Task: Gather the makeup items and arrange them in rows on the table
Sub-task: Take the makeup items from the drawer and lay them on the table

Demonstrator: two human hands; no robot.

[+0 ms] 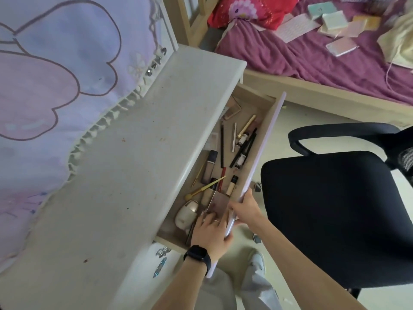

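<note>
Makeup items (222, 148): pencils, tubes, brushes and small bottles lie loose in the open drawer (266, 139), centre of the frame, under the table edge.
Cloth (55, 74): lilac with pink outlined shapes, fills the upper left.
Table (134, 164): white top, running from the lower left up to the centre.
Left hand (210, 229): lower centre, inside the drawer, with a dark watch on the wrist; fingers are bent down onto the near edge of the grey palette (218, 203); whether they pinch it cannot be told.
Right hand (245, 209): just right of the left hand, fingers curled over the drawer's front panel, gripping it.
Chair (330, 215): black seat, right of the drawer.
Bed (324, 59): purple cover, upper right.
</note>
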